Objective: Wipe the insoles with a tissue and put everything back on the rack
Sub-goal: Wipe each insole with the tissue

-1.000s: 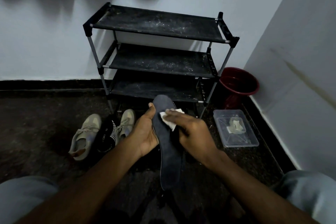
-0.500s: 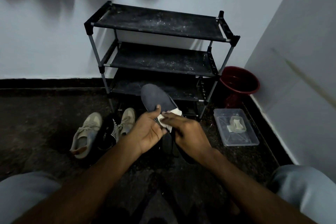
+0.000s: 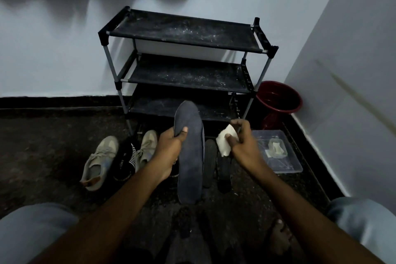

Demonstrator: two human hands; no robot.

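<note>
- Two grips are busy: the left grip (image 3: pixel 169 150) clamps the long dark-grey foam insole (image 3: pixel 190 156) near its toe, and the right grip (image 3: pixel 244 146) pinches a crumpled white tissue (image 3: pixel 225 143).
- Tissue, on the insole a moment ago, now sits just beside it, apart.
- Wiping this one seems done; the black three-shelf rack (image 3: pixel 184 34) behind awaits.

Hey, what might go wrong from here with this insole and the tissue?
The left hand grips the insole only near its far end, so it may slip onto the floor. The rack shelves look dusty; a wiped insole set there could get dirty again. The right hand's small tissue may tear.
</note>
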